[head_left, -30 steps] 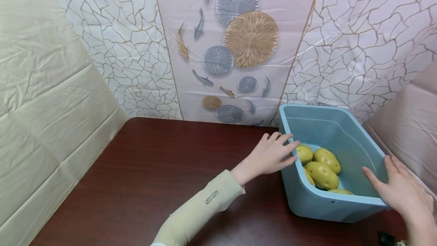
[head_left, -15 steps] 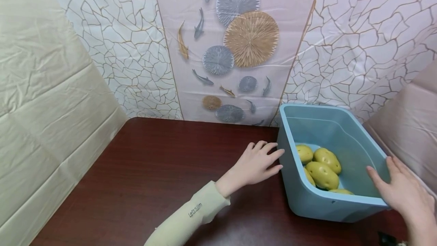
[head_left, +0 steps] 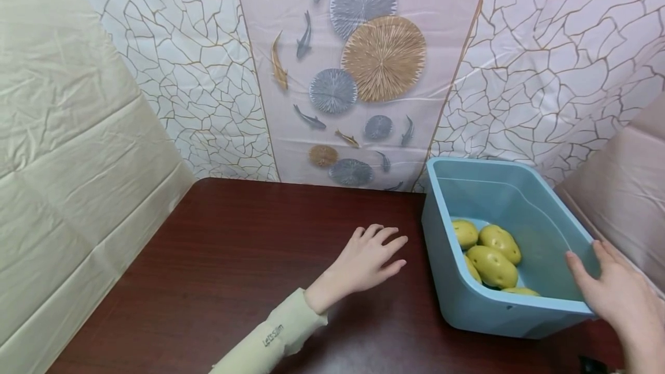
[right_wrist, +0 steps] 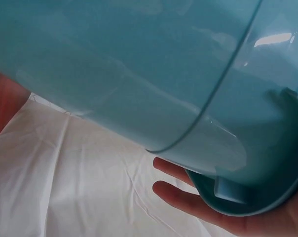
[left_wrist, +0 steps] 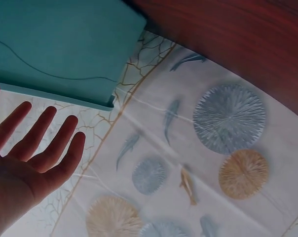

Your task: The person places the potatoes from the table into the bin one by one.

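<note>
Left hand [head_left: 369,255] hovers palm-down over the dark wood desk [head_left: 234,258], fingers spread and relaxed, holding nothing. It sits just left of the blue plastic tub [head_left: 499,299], close to the tub's left wall but not touching. In the left wrist view the hand [left_wrist: 25,163] shows fingers straight and apart, w/ the tub [left_wrist: 60,49] above it. A pale cream sleeve [head_left: 270,342] covers the forearm.

Right hand [head_left: 618,293] is at the tub's near right corner: thumb on the inside of the rim, fingers along the outside wall. Right wrist view shows its fingers [right_wrist: 188,197] curved under the rim of the tub [right_wrist: 139,89], so it grips the edge.

Tub stands on the right part of the desk, between the 2 hands, back edge near the wall. Inside, toward its near-left end, lie several yellow-green potatoes [head_left: 493,253], bunched together and touching; rest of the tub floor is bare blue.

Behind the desk: wall covering [head_left: 363,68] w/ crackle lines, round fan shapes and small fish. Cream sheet [head_left: 67,160] hangs at left, a pinkish one [head_left: 628,183] at right.
</note>
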Motion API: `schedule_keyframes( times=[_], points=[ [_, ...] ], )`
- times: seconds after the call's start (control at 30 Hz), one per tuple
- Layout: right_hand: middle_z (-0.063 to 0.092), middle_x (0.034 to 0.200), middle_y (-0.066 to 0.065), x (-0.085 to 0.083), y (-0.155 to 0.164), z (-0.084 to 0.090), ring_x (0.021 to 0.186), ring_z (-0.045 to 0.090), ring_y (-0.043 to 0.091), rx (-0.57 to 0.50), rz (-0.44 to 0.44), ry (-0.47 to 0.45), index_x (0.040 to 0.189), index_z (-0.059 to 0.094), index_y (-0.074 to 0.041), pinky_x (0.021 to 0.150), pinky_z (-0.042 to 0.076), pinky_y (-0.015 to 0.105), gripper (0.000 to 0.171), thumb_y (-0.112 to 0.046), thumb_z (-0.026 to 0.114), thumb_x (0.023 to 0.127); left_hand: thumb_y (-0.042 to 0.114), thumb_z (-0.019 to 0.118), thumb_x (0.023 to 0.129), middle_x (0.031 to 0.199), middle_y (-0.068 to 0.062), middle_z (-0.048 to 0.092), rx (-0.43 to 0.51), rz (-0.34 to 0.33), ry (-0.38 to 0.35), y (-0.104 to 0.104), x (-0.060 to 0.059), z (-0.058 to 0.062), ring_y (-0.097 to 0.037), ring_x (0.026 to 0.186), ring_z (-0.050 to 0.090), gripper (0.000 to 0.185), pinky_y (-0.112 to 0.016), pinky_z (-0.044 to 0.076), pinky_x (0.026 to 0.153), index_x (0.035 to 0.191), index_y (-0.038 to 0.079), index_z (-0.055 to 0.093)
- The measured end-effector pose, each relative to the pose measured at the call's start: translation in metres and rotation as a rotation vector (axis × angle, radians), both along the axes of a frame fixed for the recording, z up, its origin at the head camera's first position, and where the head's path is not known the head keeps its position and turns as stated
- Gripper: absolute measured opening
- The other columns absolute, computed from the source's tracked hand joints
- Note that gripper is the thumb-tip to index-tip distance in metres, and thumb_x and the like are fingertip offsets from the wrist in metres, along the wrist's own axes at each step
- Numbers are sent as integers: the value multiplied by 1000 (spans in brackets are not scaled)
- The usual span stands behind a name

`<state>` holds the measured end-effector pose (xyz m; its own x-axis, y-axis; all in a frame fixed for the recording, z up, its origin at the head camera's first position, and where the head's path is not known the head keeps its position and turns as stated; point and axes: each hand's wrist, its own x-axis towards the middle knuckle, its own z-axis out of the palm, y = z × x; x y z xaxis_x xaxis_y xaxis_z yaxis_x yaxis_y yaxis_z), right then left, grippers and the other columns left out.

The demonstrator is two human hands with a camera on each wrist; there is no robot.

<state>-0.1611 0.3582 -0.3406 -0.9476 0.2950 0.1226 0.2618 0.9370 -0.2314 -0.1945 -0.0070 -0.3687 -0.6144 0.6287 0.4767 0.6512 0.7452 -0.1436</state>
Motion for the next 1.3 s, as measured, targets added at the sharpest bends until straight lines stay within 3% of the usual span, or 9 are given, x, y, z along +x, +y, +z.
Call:
schedule_keyframes(
  times=[0.3, 0.57, 0.8, 0.9, 1.07, 1.3],
  points=[
    [14, 138, 35, 0, -4, 2, 125, 18, 51, 26, -54, 6, 132, 15, 17, 98, 18, 61, 77, -48, 24, 92, 41, 47, 89, 121, 3, 56, 30, 14, -69, -17, 7, -10, -18, 107, 51, 37, -35, 43, 80, 121, 23, 55],
    [23, 135, 34, 4, -9, 4, 119, 28, 53, 25, -82, 98, 129, 26, 17, 97, 22, 60, 67, -39, 28, 93, 40, 48, 88, 120, 3, 57, 79, 44, -99, -34, 12, -18, -17, 107, 51, 37, -36, 43, 81, 120, 24, 56],
    [35, 127, 36, 10, -15, 2, 109, 37, 54, 3, -113, 208, 123, 39, 16, 91, 32, 58, 54, -27, 35, 91, 38, 51, 86, 118, 3, 57, 107, 58, -98, -49, 17, -25, -16, 107, 51, 35, -36, 43, 80, 118, 23, 57],
    [34, 127, 36, 14, -21, 4, 111, 36, 53, -20, -139, 193, 124, 41, 13, 91, 31, 58, 52, -27, 36, 90, 36, 54, 85, 117, 1, 58, 134, 61, -106, -56, 21, -30, -18, 106, 52, 34, -38, 44, 79, 116, 22, 58],
    [32, 128, 37, 21, -33, 9, 114, 34, 53, -39, -92, 180, 125, 42, 10, 90, 29, 61, 52, -30, 37, 91, 34, 55, 84, 116, 0, 59, 145, 75, -108, -65, 24, -35, -19, 106, 53, 34, -39, 44, 79, 115, 20, 59],
    [38, 127, 35, 29, -43, 12, 107, 38, 55, -31, 27, 225, 122, 45, 10, 85, 31, 63, 52, -31, 41, 91, 33, 57, 83, 116, 1, 59, 160, 86, -111, -76, 29, -40, -18, 105, 53, 33, -38, 44, 79, 114, 20, 60]
  ],
)
